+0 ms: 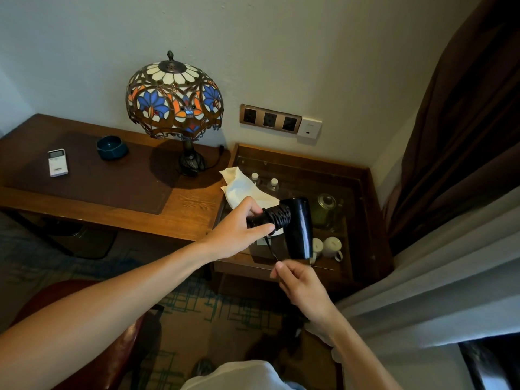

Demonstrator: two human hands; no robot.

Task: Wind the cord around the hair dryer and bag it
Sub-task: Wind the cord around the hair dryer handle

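Left hand (239,229) closes its grip on the handle of the hair dryer (298,229), held above the glass-topped cabinet (363,198); right hand (295,280) pinches the limp cord (271,249) tail. Rigid, apparently light body; cloth bag (242,187) lies behind.

Dim, warm room light; the unlit lamp (174,99) casts a soft shadow on the desk (112,190). Wide-angle bending at the edges, slight softness overall.

Black hair dryer (299,229) midair, handle wrapped in cord (277,216); cream bag (242,187) just behind
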